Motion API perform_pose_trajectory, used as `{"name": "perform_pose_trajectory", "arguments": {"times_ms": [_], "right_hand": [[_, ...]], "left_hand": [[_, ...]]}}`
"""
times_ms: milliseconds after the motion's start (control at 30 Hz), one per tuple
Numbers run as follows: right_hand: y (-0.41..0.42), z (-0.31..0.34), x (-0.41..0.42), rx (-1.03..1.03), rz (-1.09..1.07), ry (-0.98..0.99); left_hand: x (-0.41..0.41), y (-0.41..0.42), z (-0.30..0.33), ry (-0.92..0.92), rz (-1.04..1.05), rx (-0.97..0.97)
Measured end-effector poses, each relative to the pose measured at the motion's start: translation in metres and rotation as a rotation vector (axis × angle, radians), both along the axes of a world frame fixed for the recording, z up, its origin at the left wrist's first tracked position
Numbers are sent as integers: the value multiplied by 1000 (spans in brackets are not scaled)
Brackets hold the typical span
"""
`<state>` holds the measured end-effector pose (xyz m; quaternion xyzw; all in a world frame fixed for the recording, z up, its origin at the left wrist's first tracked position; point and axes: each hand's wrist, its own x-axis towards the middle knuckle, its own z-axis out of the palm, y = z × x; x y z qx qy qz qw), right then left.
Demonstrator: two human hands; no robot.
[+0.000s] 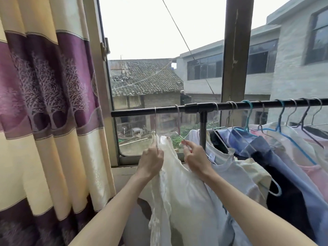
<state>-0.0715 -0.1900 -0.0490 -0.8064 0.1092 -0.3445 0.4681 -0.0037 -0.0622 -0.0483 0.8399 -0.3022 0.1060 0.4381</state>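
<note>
Both bare forearms reached up from the bottom of the view. Between them hung the white top (179,192), its body draping down below the wrists and its shoulders raised just under the rail. The left hand (151,162) had its fingers curled round the top's left shoulder, where a thin metal hanger (155,121) came down into the grip. The right hand (196,158) pinched the lower wire of a pink hanger (178,121) just beside the top's other shoulder. Both hangers were hooked over the black rail (142,112), near its free left end. To the right, a pale blue shirt (230,174) touched the top, with more clothes crowded on hangers along the rail beyond it. A cream and purple curtain (44,86) hung on the left. Behind the rail stood the window frame (236,50), and farther out a tiled roof (145,77) and a grey building (292,68).
</note>
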Motion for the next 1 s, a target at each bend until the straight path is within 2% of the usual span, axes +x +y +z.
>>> {"name": "perform_pose_trajectory", "arguments": {"times_ms": [133,333,467,800,1000], "right_hand": [[4,-5,0,87,-76,-59],[3,-3,-10,34,-142,-17],[7,-1,-14,46,-134,-22],[-5,-6,-10,59,-117,2],[-3,-12,-5,136,-87,-13]], "left_hand": [[8,7,2,24,-84,-10],[3,1,4,43,-119,-3],[-1,-6,6,29,-167,9],[2,-18,3,-16,-114,34],[-1,-17,10,-83,-127,99]]}}
